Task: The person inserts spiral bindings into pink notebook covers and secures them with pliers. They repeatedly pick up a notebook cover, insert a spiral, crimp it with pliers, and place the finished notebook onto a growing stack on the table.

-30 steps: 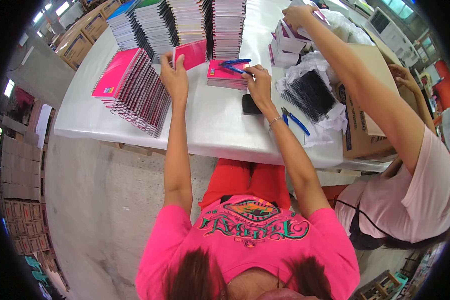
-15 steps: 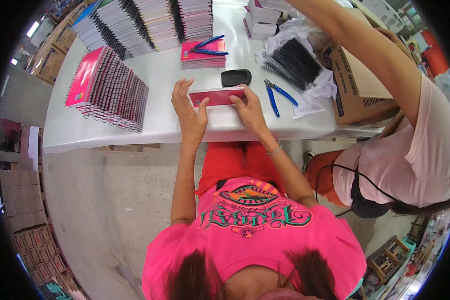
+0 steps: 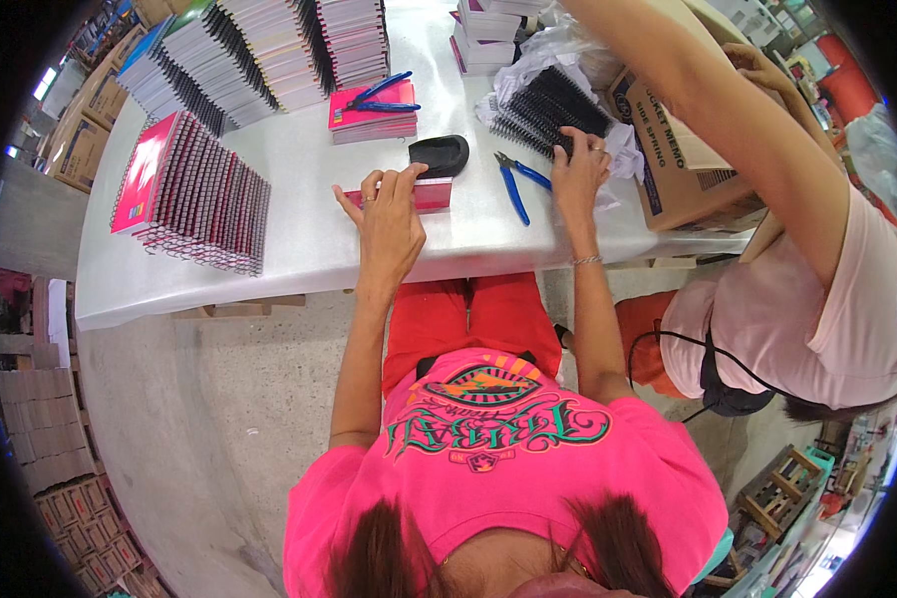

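Observation:
My left hand (image 3: 391,219) is closed over a small red-covered memo pad (image 3: 433,196), which it grips upright on the tabletop. Just behind the pad lies a black rounded holder (image 3: 439,156). My right hand (image 3: 580,177) reaches to a bundle of black spiral binding coils (image 3: 553,100) on white plastic wrap, its bent fingers closed at the near edge of the coils. The fingertips partly hide what they pinch. Between my hands rests a pair of blue-handled cutters (image 3: 513,189). Another blue-handled pair (image 3: 384,95) lies on a low stack of pink pads (image 3: 374,125).
A tall stack of spiral-bound pink notebooks (image 3: 204,199) stands at left. Rows of bound books (image 3: 269,55) line the back. At right, an open cardboard box (image 3: 668,169) borders the coils, with a co-worker's arm (image 3: 718,110) stretched over it.
My right hand has let go of the red pad and moved right to the coils. My left hand has shifted its grip to the top of the pad, now lower on the table.

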The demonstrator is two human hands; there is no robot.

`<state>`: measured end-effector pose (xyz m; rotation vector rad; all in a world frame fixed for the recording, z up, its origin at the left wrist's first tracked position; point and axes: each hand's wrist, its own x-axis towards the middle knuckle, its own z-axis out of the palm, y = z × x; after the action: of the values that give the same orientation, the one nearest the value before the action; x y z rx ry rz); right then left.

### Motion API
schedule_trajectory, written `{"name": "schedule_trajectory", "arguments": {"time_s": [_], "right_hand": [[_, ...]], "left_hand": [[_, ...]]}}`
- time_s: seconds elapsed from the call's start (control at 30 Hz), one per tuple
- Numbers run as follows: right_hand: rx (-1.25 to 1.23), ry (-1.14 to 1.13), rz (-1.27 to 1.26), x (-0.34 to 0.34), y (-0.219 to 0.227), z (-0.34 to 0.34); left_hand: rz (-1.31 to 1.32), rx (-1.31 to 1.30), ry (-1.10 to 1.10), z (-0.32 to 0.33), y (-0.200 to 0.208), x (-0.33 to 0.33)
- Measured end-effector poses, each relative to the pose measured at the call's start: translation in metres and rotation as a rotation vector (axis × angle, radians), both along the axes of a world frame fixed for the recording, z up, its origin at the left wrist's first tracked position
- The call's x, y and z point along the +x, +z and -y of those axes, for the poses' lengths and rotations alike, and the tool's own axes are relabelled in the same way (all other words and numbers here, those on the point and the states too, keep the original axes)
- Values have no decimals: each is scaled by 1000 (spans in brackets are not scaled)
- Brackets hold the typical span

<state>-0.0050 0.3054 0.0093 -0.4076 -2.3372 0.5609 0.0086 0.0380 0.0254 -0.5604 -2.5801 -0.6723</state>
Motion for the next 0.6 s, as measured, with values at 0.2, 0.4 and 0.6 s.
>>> {"name": "schedule_trajectory", "arguments": {"time_s": [0.2, 0.4, 0.6], "right_hand": [[105, -36, -65, -17, -31, -60], [-54, -25, 111, -10, -27, -81], [-55, -98, -80, 2, -7, -63]], "left_hand": [[-45, 66, 87, -12, -4, 0], [-90, 106, 157, -19, -17, -6], [-118, 119, 176, -21, -20, -6]]}}
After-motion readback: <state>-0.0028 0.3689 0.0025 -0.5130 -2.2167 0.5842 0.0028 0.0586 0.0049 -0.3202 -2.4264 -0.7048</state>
